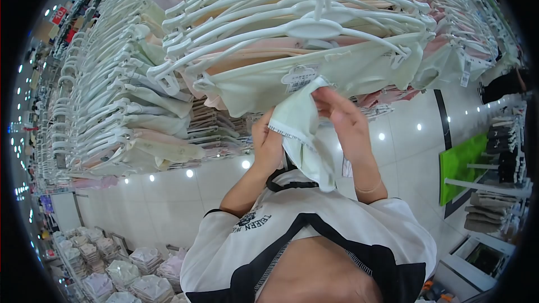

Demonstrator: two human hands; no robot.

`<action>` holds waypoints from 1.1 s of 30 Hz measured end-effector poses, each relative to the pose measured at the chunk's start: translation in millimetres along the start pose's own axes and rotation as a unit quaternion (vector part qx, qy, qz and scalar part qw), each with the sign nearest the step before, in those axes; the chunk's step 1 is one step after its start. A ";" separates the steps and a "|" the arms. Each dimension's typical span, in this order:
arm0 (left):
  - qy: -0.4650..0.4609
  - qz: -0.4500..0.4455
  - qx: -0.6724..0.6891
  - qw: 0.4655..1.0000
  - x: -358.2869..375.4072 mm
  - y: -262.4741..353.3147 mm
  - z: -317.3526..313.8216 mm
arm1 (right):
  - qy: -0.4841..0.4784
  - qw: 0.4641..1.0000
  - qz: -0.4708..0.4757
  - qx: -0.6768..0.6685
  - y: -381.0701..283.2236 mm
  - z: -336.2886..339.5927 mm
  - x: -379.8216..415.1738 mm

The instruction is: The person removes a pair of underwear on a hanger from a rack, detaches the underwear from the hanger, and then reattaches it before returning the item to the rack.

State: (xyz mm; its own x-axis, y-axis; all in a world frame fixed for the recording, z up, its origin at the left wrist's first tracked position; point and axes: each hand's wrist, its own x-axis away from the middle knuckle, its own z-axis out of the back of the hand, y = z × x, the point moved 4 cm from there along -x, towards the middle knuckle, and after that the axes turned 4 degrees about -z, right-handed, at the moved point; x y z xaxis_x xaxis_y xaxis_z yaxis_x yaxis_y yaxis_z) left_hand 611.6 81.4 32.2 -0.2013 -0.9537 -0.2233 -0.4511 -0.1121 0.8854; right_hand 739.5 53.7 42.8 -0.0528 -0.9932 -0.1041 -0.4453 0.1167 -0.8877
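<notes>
1. Specimen: small pale green garment [300, 115], located between my two grips. It has a contrast-stitched edge on my left side, and its lower end hangs down in front of my chest.
2. My left grip [268, 141] is closed on the garment's left edge; part of the fingers is hidden behind the fabric.
3. My right grip [349, 129] has its fingers half bent, tips at the garment's upper right edge. Contact appears present; whether the fabric is pinched, I cannot tell. A thin band [369, 188] circles the wrist below.
4. Just above both grips: a pale green hanging garment [368, 63] with a white barcode tag [301, 78], carried on a white hanger [317, 28]. Further hangers are packed closely behind it.
5. Left of my left grip: another dense row of hanging clothes [151, 101], mostly pale tones. Right of and above my right grip: pink and pale clothes [457, 59].
6. Below the grips: my white shirt [376, 235] with black trim.
7. Farther out: glossy tiled floor [398, 160]; green panel [461, 168] to the right; folded stacks [120, 272] low to the left.
</notes>
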 end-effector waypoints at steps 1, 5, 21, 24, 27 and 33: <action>-0.001 -0.006 -0.010 1.000 -2.4 2.4 -1.7 | -0.038 0.998 -0.001 0.052 5.0 -2.5 4.8; -0.027 -0.041 -0.116 0.992 -5.1 12.4 1.7 | -0.116 0.967 -0.058 0.220 32.8 -12.5 22.3; -0.123 -0.026 -0.300 0.945 -19.6 23.0 48.7 | 0.084 0.993 -0.041 0.075 7.2 36.2 19.2; -0.165 0.034 -0.216 0.962 -19.2 18.1 48.5 | 0.115 0.991 -0.058 -0.029 -1.1 32.2 12.1; -0.162 0.158 -0.083 0.971 -12.0 12.4 51.7 | 0.108 0.986 -0.062 -0.115 3.2 38.2 4.4; -0.066 0.178 0.156 0.969 -6.6 6.5 59.0 | 0.176 0.975 -0.017 -0.132 -13.6 42.6 -1.8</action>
State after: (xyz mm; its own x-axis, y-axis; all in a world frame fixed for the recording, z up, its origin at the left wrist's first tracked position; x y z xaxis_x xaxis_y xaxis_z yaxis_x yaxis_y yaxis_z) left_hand 558.7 103.4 15.3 -0.4921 -0.8705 0.0055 -0.5700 0.3270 0.7537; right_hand 783.7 53.9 35.9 -0.3163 -0.9403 0.1258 -0.6645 0.1250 -0.7368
